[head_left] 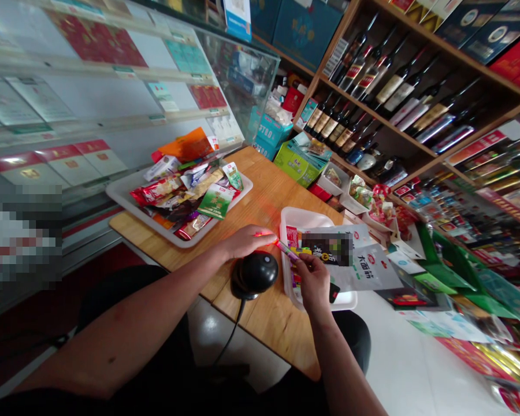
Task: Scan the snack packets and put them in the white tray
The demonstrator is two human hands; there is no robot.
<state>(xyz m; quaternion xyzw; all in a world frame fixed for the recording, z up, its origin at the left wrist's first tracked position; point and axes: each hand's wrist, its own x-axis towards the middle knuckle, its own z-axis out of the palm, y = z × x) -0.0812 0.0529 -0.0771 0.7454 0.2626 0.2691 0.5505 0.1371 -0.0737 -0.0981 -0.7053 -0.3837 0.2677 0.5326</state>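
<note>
The slim pink-and-green snack stick in a glossy wrapper (285,251) lies tilted, its upper end lit red, just above the round black dome-shaped barcode scanner (255,274), which I take as my landmark. The stick sits at the near rim of the white rectangular plastic tray (305,218) right of the scanner. My right hand (314,283) comes in from below, right of the scanner, wrist raised, thumb and forefinger pinched on the stick's lower end; the other fingers curl beneath. My left hand (247,240) lies flat, palm down, just behind the scanner, fingers together and pointing towards the stick's lit end; I cannot tell whether they touch it. The scanner stands near the front edge of the light wooden table (268,196), its black cable (231,338) hanging below. In the tray right of the scanner lie white printed snack packets (364,268). Well behind and left of the scanner, a second white tray heaped with mixed snack packets (186,193) rests on the table.
</note>
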